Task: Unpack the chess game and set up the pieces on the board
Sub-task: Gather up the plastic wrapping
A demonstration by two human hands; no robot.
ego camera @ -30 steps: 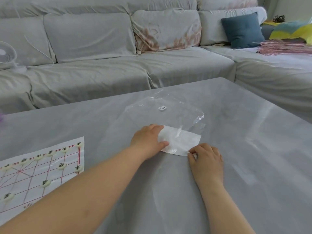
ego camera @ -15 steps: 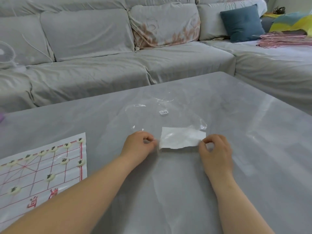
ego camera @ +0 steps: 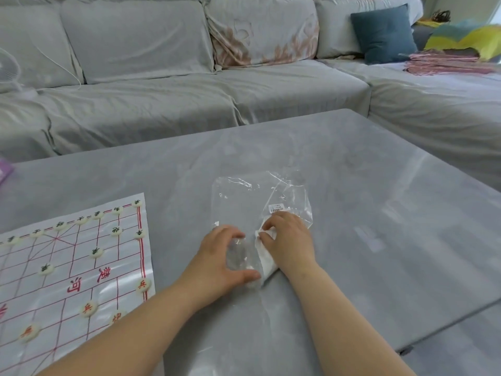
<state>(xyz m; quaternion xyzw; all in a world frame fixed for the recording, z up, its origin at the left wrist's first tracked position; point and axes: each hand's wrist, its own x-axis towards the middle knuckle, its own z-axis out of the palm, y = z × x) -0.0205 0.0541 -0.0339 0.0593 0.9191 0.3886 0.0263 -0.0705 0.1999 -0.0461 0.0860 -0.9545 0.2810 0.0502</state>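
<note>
Both hands are now closing together on the bag (ego camera: pixel 261 198), folding it smaller than 0.5 s ago. Left of the bag, the board (ego camera: pixel 81 264) is lying with pieces (ego camera: pixel 96 252) placed. Left hand (ego camera: pixel 217 263) and right hand (ego camera: pixel 287 240) are gripping bag and paper (ego camera: pixel 267 263). Judging by this, packaging is being tidied; next comes pressing the fold flat.

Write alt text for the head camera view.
Two bare hands, left hand and right hand, fold a clear crinkled plastic bag with a white paper slip on a grey table. A white Chinese chess board sheet with round cream pieces lies at left.
</note>
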